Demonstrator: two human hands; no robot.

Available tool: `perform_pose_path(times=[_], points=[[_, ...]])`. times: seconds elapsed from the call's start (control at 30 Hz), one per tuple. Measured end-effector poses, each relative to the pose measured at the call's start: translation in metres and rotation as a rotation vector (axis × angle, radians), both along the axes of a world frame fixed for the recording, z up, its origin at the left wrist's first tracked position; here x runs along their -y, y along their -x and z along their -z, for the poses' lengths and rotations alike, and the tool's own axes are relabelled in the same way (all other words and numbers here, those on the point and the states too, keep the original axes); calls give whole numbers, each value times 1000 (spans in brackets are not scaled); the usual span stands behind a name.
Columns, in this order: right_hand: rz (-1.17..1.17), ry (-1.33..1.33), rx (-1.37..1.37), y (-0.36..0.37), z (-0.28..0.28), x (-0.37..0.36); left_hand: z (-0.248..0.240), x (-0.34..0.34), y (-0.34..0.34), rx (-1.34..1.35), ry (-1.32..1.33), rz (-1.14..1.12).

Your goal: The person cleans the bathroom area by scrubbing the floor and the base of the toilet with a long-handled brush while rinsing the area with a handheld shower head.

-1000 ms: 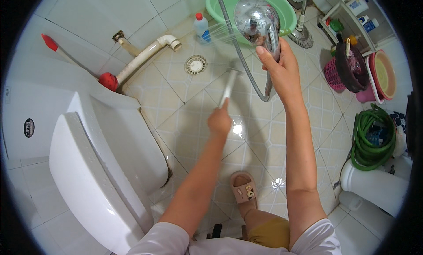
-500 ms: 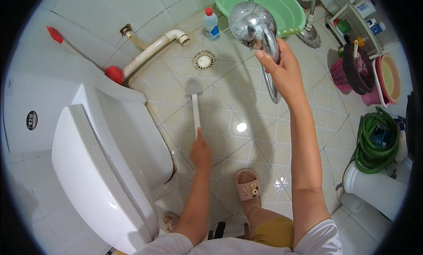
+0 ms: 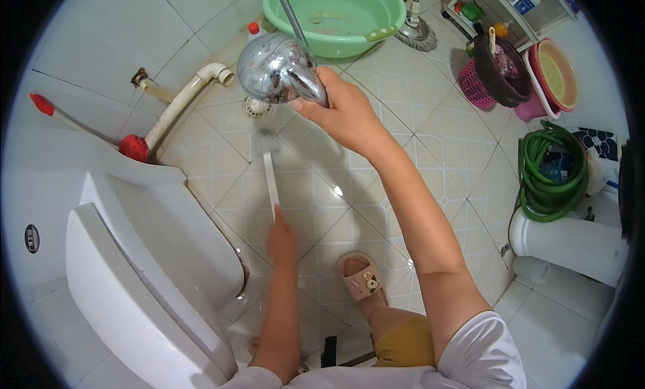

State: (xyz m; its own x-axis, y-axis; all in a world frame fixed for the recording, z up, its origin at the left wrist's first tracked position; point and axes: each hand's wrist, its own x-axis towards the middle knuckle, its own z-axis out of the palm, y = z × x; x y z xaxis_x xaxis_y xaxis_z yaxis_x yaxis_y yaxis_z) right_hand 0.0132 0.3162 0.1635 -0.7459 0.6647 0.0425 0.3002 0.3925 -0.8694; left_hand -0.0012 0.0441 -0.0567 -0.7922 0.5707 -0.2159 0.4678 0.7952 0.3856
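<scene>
A white-handled brush is gripped in my left hand, its pale, blurred head down on the wet tiled floor. My right hand is wrapped round the handle of a chrome shower head, held up above the floor drain and partly covering it. A metal hose runs up behind the shower head past the green basin. Only the red cap of a bottle and a bit of its neck show behind the shower head.
A white toilet fills the left side, with a bent drain pipe and a red-ended brush behind it. At the right are a coiled green hose, stacked basins, a pink basket and a mop.
The shower head has swung left and tilted, now in front of the bottle and the drain's upper edge. The brush has shifted slightly against the floor. The whole view has turned to the right.
</scene>
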Motion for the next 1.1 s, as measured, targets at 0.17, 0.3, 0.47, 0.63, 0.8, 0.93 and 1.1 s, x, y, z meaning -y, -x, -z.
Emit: perform_pose_path(times=[0.17,0.3,0.47,0.63,0.8,0.93,1.1], points=[[-72,-25,52,-3,0,0,-6,60,-37,-9,149,78],[-90,14,39,1,2,4,-14,45,-2,37,208,-40],[-124,65,41,4,-2,8,9,21,62,-58,9,-243],[42,48,-44,7,4,4,8,-18,60,66,40,-224],[108,100,-75,0,3,-10,7,-14,16,28,92,-54],[80,162,-64,-5,12,-16,7,21,-20,36,158,2],[83,78,-63,-3,21,-14,-2,49,0,-62,204,-74]])
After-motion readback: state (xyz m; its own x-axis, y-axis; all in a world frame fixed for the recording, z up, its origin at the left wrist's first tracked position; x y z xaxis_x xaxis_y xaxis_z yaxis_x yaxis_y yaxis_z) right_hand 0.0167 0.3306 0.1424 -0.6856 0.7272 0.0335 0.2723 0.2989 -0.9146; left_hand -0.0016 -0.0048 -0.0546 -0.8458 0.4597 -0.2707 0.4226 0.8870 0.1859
